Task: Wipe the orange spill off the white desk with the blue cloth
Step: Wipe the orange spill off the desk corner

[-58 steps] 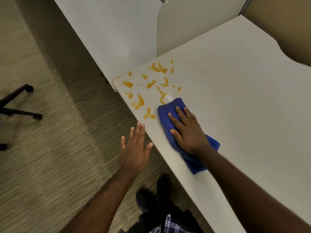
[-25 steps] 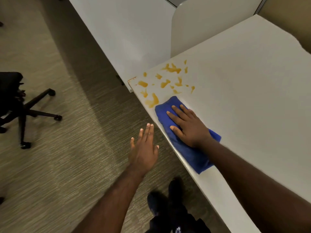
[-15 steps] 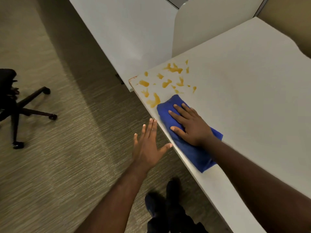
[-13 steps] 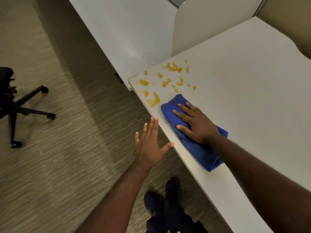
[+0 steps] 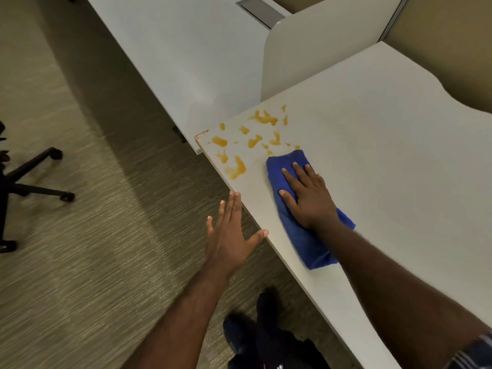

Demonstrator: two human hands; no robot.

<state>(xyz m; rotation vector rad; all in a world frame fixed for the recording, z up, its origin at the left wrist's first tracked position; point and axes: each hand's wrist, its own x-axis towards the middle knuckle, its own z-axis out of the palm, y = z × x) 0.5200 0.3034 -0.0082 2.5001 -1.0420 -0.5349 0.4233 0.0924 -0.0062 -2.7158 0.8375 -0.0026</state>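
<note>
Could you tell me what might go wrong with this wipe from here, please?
1. The orange spill reaches the white desk edge; an outward stroke might push liquid onto the grey carpet.
2. The right hand presses flat on the folded blue cloth, so it may smear the blots rather than lift them.

Striped grey-brown carpet (image 5: 87, 262); black chair base (image 5: 32, 182) on castors, left; pale partition panels (image 5: 306, 57) behind.

Dim indoor light, soft shadows, blurred wide-angle edges.
</note>
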